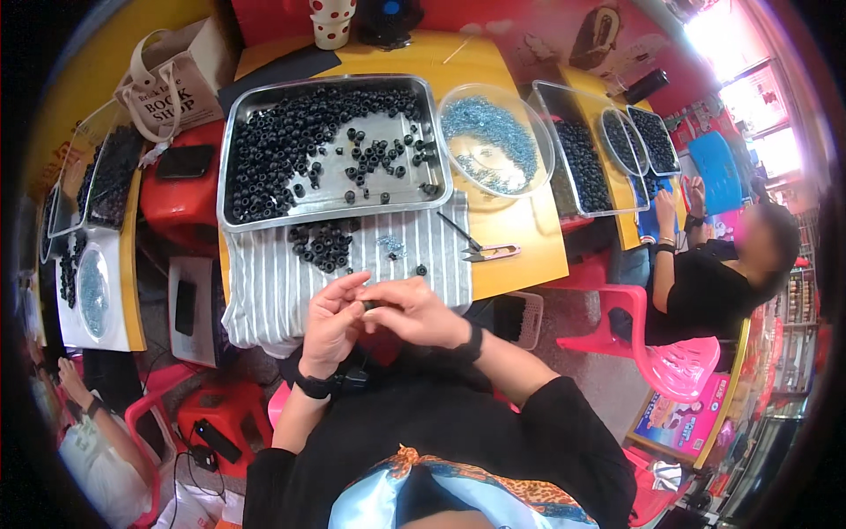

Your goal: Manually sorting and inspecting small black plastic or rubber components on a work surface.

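Just in front of the table's near edge, my left hand (pixel 331 323) and my right hand (pixel 421 314) meet fingertip to fingertip. Between them they pinch a small black bead (pixel 367 305), mostly covered by the fingers. Beyond the hands a grey-and-white striped cloth (pixel 273 300) carries a heap of black beads (pixel 324 247), a few stray ones and a little patch of pale-blue bits (pixel 390 244). A metal tray (pixel 326 189) of black beads rests on the cloth's far part. To its right stands a clear round tub (pixel 545 163) with small blue pieces (pixel 489 128).
Thread snips (pixel 493 252) and a thin dark tool (pixel 458 229) lie right of the cloth. A co-worker (pixel 718 282) sits at the right by bead trays (pixel 586 212); another person (pixel 106 450) is at the left. A red stool (pixel 189 198) holds a phone (pixel 183 162).
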The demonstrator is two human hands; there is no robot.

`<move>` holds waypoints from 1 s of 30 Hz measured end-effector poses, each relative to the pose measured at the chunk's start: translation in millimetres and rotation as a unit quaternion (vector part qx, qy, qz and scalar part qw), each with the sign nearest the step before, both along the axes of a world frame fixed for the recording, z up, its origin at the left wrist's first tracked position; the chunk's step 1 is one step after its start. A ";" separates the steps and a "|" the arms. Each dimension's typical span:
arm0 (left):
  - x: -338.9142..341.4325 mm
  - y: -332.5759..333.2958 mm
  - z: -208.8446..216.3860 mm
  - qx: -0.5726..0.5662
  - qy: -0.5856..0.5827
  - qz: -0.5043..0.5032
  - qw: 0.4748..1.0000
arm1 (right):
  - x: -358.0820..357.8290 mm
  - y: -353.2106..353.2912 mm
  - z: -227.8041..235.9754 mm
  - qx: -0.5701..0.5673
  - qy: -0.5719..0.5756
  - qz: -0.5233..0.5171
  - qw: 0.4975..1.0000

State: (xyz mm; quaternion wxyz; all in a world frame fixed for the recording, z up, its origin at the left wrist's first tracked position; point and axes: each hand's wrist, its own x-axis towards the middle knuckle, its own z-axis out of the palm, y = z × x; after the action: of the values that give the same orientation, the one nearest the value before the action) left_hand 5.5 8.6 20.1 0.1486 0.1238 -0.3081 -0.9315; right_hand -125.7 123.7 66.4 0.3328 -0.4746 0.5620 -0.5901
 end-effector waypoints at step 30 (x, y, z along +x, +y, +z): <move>-8.9 24.5 23.0 -0.311 -0.162 0.051 0.935 | -31.6 29.9 -12.6 0.126 0.373 -0.174 0.903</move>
State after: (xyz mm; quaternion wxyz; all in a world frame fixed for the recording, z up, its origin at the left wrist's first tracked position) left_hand -3.4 33.1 43.1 0.1750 0.2358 -0.5953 -0.7479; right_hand -157.3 153.5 53.8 0.0478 -0.5089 0.7881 -0.3430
